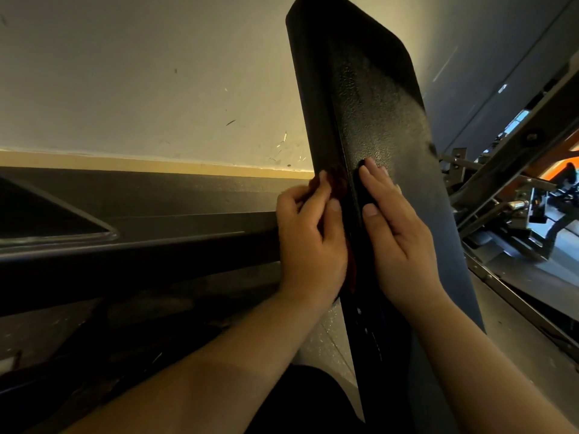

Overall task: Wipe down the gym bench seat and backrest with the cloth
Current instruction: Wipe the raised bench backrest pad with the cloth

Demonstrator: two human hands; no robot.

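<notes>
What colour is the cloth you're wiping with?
Dark reddish-brown. The head view shows the cloth bunched under the left hand against the black bench pad.

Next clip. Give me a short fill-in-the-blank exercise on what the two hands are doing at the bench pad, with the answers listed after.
1. The left hand grips the cloth against the backrest at its ____ edge, as seen in the picture.
2. The right hand lies flat on the backrest's face and holds ____.
3. The backrest's covering is ____ in colour.

Missing words: left; nothing; black.
</notes>
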